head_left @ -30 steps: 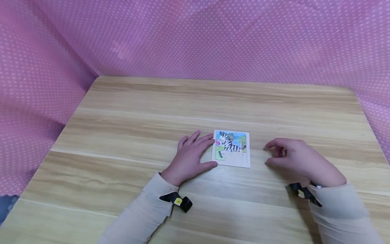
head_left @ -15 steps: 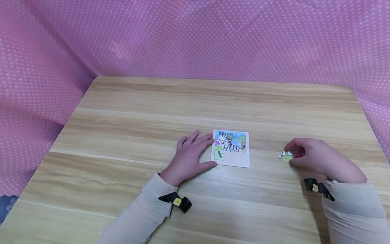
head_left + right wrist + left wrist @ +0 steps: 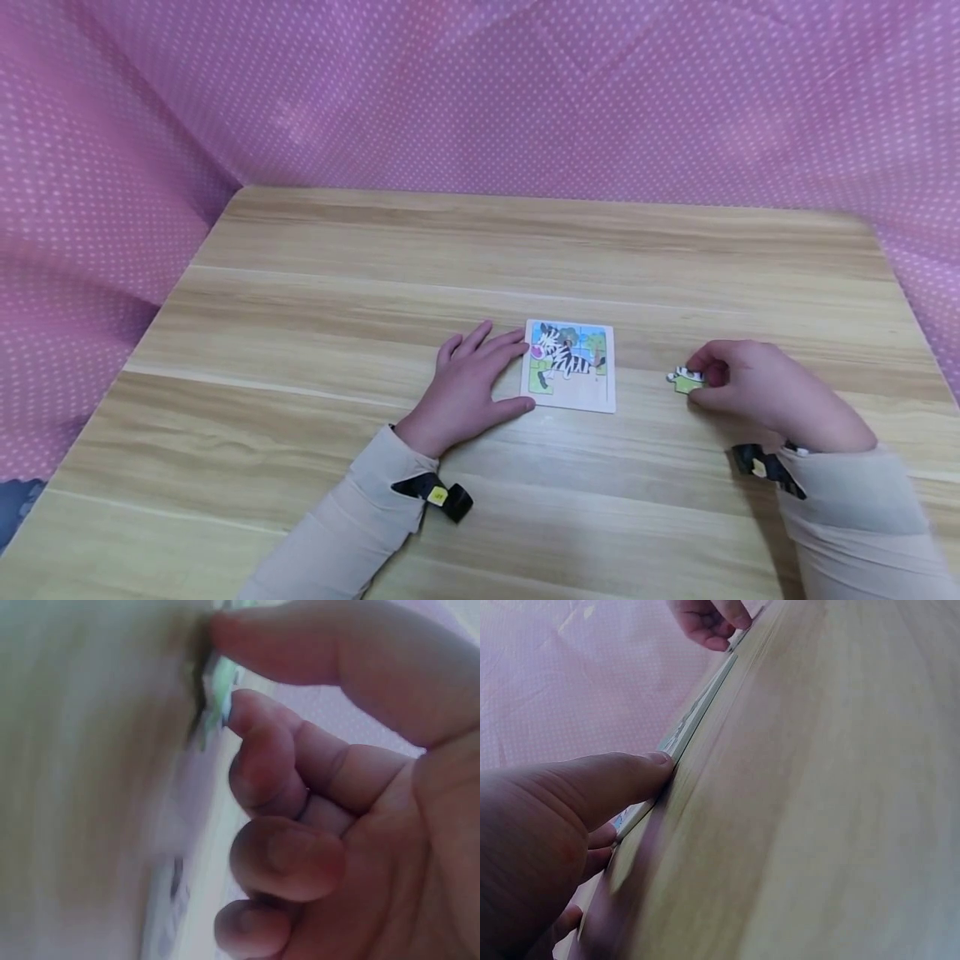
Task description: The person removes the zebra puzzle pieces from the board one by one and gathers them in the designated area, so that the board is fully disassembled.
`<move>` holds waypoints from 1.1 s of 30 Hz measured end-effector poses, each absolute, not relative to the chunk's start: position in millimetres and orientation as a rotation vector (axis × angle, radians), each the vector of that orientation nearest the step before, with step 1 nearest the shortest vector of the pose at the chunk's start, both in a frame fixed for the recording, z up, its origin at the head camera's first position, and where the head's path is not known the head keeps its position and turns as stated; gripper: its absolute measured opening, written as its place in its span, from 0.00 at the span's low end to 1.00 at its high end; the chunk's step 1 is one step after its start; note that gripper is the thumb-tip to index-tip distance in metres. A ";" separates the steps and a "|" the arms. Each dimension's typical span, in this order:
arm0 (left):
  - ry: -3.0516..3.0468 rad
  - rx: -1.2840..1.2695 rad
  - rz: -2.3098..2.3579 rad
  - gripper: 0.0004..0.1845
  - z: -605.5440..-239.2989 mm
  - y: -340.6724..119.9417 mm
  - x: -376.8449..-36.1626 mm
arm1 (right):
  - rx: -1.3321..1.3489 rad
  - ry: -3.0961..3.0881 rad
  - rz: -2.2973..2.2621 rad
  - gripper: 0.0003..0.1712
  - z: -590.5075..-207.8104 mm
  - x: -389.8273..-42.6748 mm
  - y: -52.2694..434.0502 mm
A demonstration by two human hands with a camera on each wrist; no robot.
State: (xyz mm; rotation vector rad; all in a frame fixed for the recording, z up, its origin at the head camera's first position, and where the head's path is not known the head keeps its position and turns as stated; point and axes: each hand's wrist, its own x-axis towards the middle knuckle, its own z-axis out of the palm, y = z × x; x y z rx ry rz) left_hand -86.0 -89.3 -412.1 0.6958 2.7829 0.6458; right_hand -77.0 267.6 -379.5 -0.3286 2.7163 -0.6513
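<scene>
Beside the zebra puzzle [image 3: 568, 366], the right hand [image 3: 757, 392] has carried its piece [image 3: 686, 379] closer.

1. The zebra puzzle board [image 3: 570, 367] lies low and flat on the table [image 3: 480, 250].
2. Left of the board, the left hand [image 3: 468, 387] rests against its edge, blocking that side.
3. Right of the board, a bare gap runs to the right hand [image 3: 757, 387] pinching a puzzle piece [image 3: 684, 379].
4. Beyond the board, bare wood reaches the pink curtain [image 3: 480, 92].
</scene>
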 end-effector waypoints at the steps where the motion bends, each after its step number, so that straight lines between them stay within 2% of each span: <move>1: 2.783 0.693 0.643 0.40 -411.9 -89.3 -86.0 | -0.331 2.713 -0.661 0.15 -379.7 -77.3 263.7; 9: 2.784 0.697 0.650 0.40 -410.6 -88.3 -85.5 | -0.387 2.766 -0.697 0.14 -377.5 -76.1 227.6; 15: 2.784 0.693 0.659 0.39 -409.9 -88.6 -85.0 | -0.574 2.895 -0.670 0.16 -375.9 -73.5 198.6; 20: 2.783 0.690 0.645 0.40 -411.2 -89.0 -85.5 | -0.622 2.880 -0.684 0.17 -375.0 -72.6 178.2; 33: 2.774 0.709 0.643 0.40 -410.5 -90.9 -85.8 | -0.729 2.888 -0.604 0.16 -378.6 -76.4 146.5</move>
